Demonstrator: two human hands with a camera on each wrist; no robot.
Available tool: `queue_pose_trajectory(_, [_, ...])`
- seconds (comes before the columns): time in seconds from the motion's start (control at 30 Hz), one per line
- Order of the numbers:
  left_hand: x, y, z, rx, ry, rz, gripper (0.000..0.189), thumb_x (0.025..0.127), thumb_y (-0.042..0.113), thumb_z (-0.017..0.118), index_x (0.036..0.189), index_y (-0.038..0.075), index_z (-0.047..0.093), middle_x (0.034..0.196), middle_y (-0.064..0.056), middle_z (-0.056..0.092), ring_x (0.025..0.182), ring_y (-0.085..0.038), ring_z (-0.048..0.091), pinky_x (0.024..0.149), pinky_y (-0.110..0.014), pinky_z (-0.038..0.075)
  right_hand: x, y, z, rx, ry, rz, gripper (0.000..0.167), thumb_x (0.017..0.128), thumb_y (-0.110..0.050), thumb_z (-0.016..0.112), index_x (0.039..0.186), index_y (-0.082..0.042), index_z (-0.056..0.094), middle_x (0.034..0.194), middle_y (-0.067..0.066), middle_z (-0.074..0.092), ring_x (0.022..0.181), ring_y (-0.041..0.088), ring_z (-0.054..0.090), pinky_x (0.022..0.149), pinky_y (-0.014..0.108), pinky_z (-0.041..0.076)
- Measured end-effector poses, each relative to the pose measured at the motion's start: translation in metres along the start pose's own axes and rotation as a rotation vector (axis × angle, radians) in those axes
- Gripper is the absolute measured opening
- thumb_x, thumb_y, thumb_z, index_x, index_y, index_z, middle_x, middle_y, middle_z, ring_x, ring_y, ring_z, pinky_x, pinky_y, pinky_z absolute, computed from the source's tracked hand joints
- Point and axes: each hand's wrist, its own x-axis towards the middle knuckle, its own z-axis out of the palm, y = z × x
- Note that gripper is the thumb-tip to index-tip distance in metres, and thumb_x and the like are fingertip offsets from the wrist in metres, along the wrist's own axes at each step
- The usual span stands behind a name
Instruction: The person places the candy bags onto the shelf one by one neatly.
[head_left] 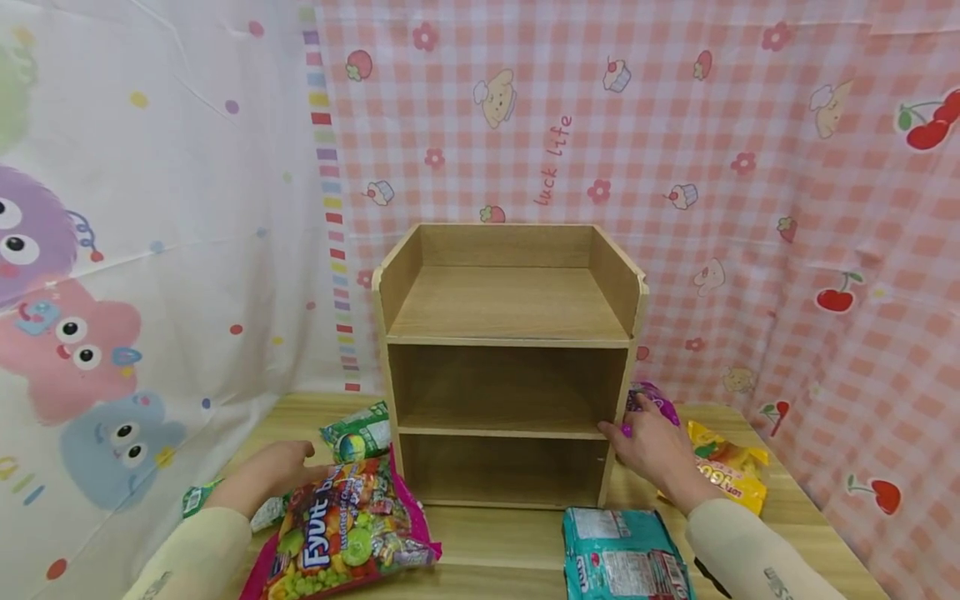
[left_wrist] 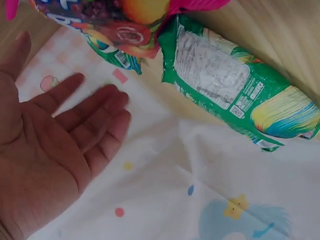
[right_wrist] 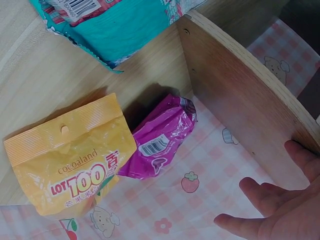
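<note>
A small wooden shelf unit [head_left: 510,304] stands in the middle of the table, its visible compartments holding nothing. My left hand [head_left: 276,467] hovers beside a large Fyutt fruit candy bag [head_left: 352,529]; its fingers are loosely spread and grip nothing. A green snack bag [left_wrist: 215,75] lies below that hand in the left wrist view. My right hand [head_left: 654,446] is at the shelf's right side panel [right_wrist: 240,95], fingers extended, thumb seemingly touching the wood. Near it are a purple packet [right_wrist: 162,137] and a yellow Lot 100 candy bag [right_wrist: 75,162].
A teal packet [head_left: 626,554] lies at the front right of the table. Another green packet [head_left: 360,432] leans near the shelf's left side. Behind hangs a pink checked cloth [head_left: 525,108], and a white patterned cloth [head_left: 202,333] borders the left.
</note>
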Motion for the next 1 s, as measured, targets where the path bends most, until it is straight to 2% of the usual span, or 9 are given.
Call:
queue_pose_trajectory(0.23, [-0.011, -0.003, 0.009, 0.091, -0.077, -0.138, 0.086, 0.092, 0.066, 0.052, 0.121, -0.014, 0.06, 0.118, -0.034, 0.06, 0.11, -0.051, 0.057, 0.094, -0.06, 0.045, 0.001, -0.002, -0.002, -0.001, -0.004, 0.008, 0.05, 0.098, -0.046, 0.055, 0.101, 0.0, 0.074, 0.148, 0.033, 0.037, 0.137, 0.049, 0.033, 0.099, 0.071, 0.033])
queue_pose_trajectory(0.3, [-0.015, -0.005, 0.014, 0.095, -0.15, -0.209, 0.09, 0.09, 0.074, 0.046, 0.115, -0.011, 0.065, 0.102, -0.026, 0.065, 0.093, -0.039, 0.064, 0.087, -0.052, 0.05, 0.001, -0.002, -0.002, -0.002, -0.012, 0.013, 0.051, 0.098, -0.047, 0.055, 0.1, 0.0, 0.074, 0.148, 0.033, 0.037, 0.138, 0.049, 0.033, 0.099, 0.072, 0.033])
queue_pose_trajectory(0.37, [-0.018, -0.01, 0.019, 0.036, -0.238, -0.293, 0.092, 0.085, 0.081, 0.044, 0.107, -0.005, 0.067, 0.079, -0.013, 0.062, 0.067, -0.023, 0.059, 0.07, -0.039, 0.052, 0.001, -0.003, -0.002, -0.004, -0.017, 0.018, 0.051, 0.098, -0.047, 0.055, 0.099, 0.0, 0.074, 0.148, 0.033, 0.037, 0.138, 0.048, 0.032, 0.099, 0.073, 0.032])
queue_pose_trajectory(0.5, [-0.014, -0.029, 0.036, -0.157, -0.344, -0.428, 0.1, 0.077, 0.088, 0.046, 0.107, -0.006, 0.062, 0.07, -0.007, 0.055, 0.058, -0.015, 0.05, 0.059, -0.027, 0.045, 0.001, -0.003, -0.001, -0.005, -0.016, 0.022, 0.051, 0.098, -0.047, 0.055, 0.102, 0.0, 0.074, 0.148, 0.033, 0.038, 0.138, 0.048, 0.033, 0.099, 0.073, 0.032])
queue_pose_trajectory(0.57, [-0.009, -0.042, 0.045, -0.223, -0.353, -0.421, 0.101, 0.077, 0.086, 0.049, 0.112, -0.008, 0.059, 0.079, -0.013, 0.061, 0.068, -0.021, 0.06, 0.065, -0.033, 0.051, 0.001, -0.003, -0.001, -0.008, -0.014, 0.022, 0.051, 0.098, -0.046, 0.055, 0.103, 0.001, 0.074, 0.148, 0.033, 0.038, 0.137, 0.049, 0.033, 0.099, 0.073, 0.032])
queue_pose_trajectory(0.63, [-0.003, -0.056, 0.055, -0.242, -0.346, -0.363, 0.096, 0.079, 0.083, 0.051, 0.111, -0.007, 0.061, 0.086, -0.016, 0.065, 0.077, -0.027, 0.064, 0.07, -0.042, 0.055, 0.001, -0.003, -0.002, -0.008, -0.015, 0.02, 0.052, 0.098, -0.047, 0.055, 0.105, 0.001, 0.073, 0.148, 0.033, 0.038, 0.138, 0.049, 0.033, 0.098, 0.073, 0.032])
queue_pose_trajectory(0.77, [0.009, -0.076, 0.067, -0.276, -0.342, -0.238, 0.074, 0.085, 0.072, 0.058, 0.105, 0.001, 0.063, 0.076, -0.006, 0.063, 0.06, -0.017, 0.058, 0.059, -0.035, 0.054, 0.002, -0.002, -0.002, -0.009, -0.011, 0.018, 0.052, 0.098, -0.047, 0.055, 0.106, 0.001, 0.073, 0.147, 0.033, 0.039, 0.138, 0.048, 0.032, 0.099, 0.073, 0.033])
queue_pose_trajectory(0.87, [0.007, -0.066, 0.06, -0.342, -0.32, -0.178, 0.05, 0.092, 0.052, 0.064, 0.099, 0.003, 0.064, 0.068, -0.001, 0.06, 0.05, -0.008, 0.043, 0.048, -0.023, 0.041, 0.001, -0.001, -0.002, -0.008, -0.007, 0.016, 0.051, 0.098, -0.046, 0.055, 0.105, 0.001, 0.074, 0.147, 0.033, 0.04, 0.138, 0.048, 0.032, 0.099, 0.072, 0.033])
queue_pose_trajectory(1.0, [-0.009, -0.033, 0.034, -0.34, -0.253, -0.138, 0.026, 0.094, 0.028, 0.068, 0.094, 0.002, 0.062, 0.07, 0.0, 0.059, 0.053, -0.008, 0.039, 0.048, -0.021, 0.034, 0.001, -0.001, -0.001, -0.005, -0.009, 0.017, 0.05, 0.098, -0.046, 0.055, 0.102, 0.0, 0.074, 0.147, 0.033, 0.04, 0.139, 0.047, 0.032, 0.099, 0.072, 0.033])
